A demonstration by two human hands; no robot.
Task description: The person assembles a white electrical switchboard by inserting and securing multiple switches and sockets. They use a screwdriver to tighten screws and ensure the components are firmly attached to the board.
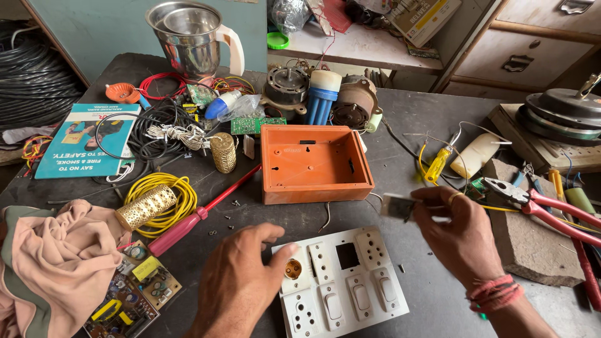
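Cluttered with wire coils, motors and circuit boards, a dark counter (432,112) carries a white switch plate (341,280) lying face up below both hands. Left hand (236,281) presses down on the plate's near-left corner, fingers (266,235) spread and loosely curled, thumb resting beside a small amber lamp (292,269) set in the plate; it pins rather than grips. Right hand (460,235) hovers just right of the plate, fingers pinched shut on a small square part (395,206), blurred here, possibly a switch module. An empty square slot (347,255) shows in the plate between the two hands. Beyond the fingers sits an open orange box (313,164); a red screwdriver (203,213) lies left of the left hand's fingers and red-handled pliers (544,203) right of the right hand's. Small loose screws (228,218) scattered near the left fingers could easily be swept off or lost, and the lightly pinched part could slip into the clutter.
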